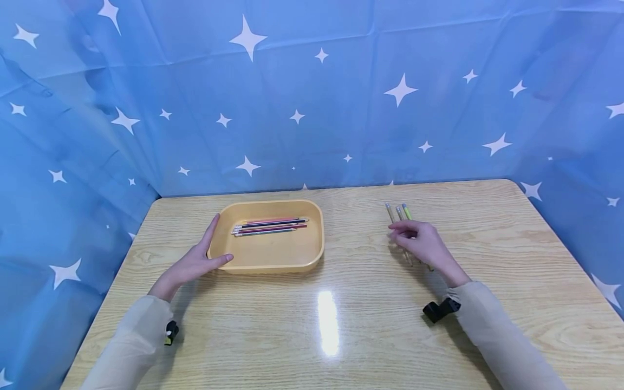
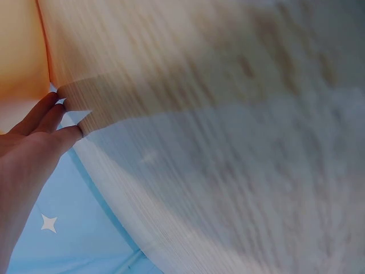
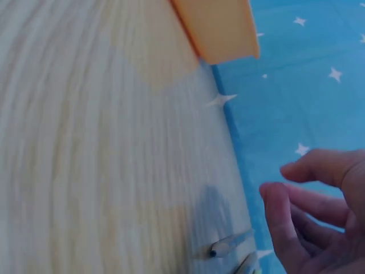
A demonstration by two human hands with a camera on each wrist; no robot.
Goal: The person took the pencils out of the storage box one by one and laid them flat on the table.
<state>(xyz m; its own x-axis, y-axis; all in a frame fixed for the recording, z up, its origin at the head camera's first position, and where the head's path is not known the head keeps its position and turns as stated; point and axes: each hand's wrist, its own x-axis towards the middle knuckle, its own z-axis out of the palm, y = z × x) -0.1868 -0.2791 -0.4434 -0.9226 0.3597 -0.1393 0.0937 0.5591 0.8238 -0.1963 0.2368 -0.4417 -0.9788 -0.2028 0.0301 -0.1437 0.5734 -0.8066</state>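
Note:
A shallow yellow-orange tray point(image 1: 273, 255) sits on the left half of the table. Several pencils point(image 1: 270, 226) lie side by side in its back part. My left hand point(image 1: 192, 262) rests at the tray's left front corner, its straight fingers along the left wall and the thumb at the front rim. On the right lie a few more pencils, among them a gold one point(image 1: 390, 212) and a green one point(image 1: 407, 212). Bent over them is my right hand point(image 1: 425, 244), covering their middles. The right wrist view shows its thumb and fingertips apart, nothing between them, close above the pencil ends point(image 3: 223, 246).
The wood-grain table point(image 1: 263, 330) has a bright light reflection at the front middle. A blue cloth with white stars point(image 1: 312, 108) hangs behind the table and along its sides. A black wrist camera point(image 1: 441, 311) sits on the right sleeve.

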